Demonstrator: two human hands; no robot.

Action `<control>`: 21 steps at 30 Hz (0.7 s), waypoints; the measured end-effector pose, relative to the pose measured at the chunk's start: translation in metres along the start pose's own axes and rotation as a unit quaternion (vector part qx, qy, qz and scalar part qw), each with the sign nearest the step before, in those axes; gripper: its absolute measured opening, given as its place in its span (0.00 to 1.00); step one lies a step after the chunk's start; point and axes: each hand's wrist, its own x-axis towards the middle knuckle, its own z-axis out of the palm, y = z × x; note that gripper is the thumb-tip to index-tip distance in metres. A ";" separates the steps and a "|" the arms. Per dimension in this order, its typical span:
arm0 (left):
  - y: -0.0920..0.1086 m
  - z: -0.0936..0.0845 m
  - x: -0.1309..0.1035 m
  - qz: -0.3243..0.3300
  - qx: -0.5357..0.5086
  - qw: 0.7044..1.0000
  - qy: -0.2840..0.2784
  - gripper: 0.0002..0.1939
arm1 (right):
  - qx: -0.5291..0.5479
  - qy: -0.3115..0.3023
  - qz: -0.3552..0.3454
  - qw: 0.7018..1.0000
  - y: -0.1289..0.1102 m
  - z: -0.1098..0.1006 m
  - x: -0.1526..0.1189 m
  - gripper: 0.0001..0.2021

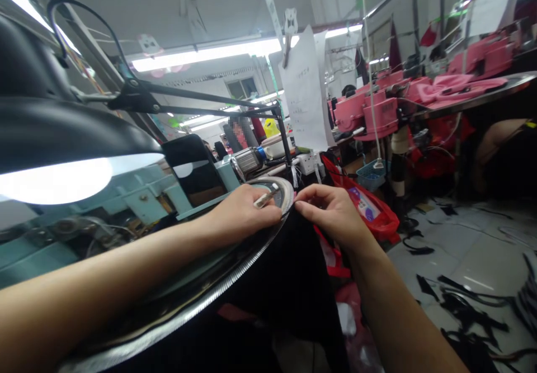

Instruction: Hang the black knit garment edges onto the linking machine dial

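Note:
My left hand [245,211] reaches over a round metal dial with a finely toothed rim [235,277]. Its fingers are closed around a small pale stick-like tool [265,197], whose exact kind I cannot make out. At the dial's far right edge, my right hand [331,211] pinches the top edge of a black fabric [289,272]. That fabric hangs down from the toothed rim. A lighter band lies along the rim between both hands.
A black lamp [75,132] hangs close on the left, above teal machinery [146,199]. White paper sheets [304,93] hang ahead. Pink machines [369,113] stand to the right. A red bag [377,216] is beyond my right hand, and black scraps [470,306] litter the floor.

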 end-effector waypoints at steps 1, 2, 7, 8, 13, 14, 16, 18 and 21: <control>0.000 0.000 0.001 -0.004 0.006 1.000 0.003 0.12 | 0.004 -0.001 -0.001 1.000 0.001 0.000 0.001 0.10; 0.001 0.001 0.002 -0.006 0.010 1.000 0.005 0.12 | 0.006 -0.001 -0.002 1.000 0.002 0.000 0.003 0.10; 0.003 0.002 0.006 -0.023 0.010 1.000 0.013 0.12 | 0.018 -0.003 -0.001 1.000 0.005 -0.002 0.008 0.11; 0.003 0.002 0.006 -0.034 0.016 0.999 0.018 0.13 | 0.024 -0.003 0.000 1.000 0.006 -0.002 0.008 0.11; 0.003 0.004 0.009 -0.047 0.014 0.998 0.026 0.12 | 0.034 0.001 -0.002 0.999 0.005 -0.001 0.012 0.12; 0.003 0.004 0.010 -0.049 0.013 0.998 0.026 0.14 | 0.028 0.001 -0.001 1.000 0.005 0.000 0.013 0.13; 0.001 0.004 0.012 -0.051 0.023 0.998 0.027 0.16 | 0.010 0.002 0.002 1.000 0.006 0.001 0.014 0.15; -0.001 0.004 0.014 -0.049 0.035 0.998 0.034 0.16 | -0.021 0.003 0.009 1.000 0.010 -0.001 0.013 0.16; -0.005 0.006 0.016 -0.039 0.056 0.997 0.048 0.17 | -0.110 0.023 0.028 0.993 0.016 -0.007 0.009 0.17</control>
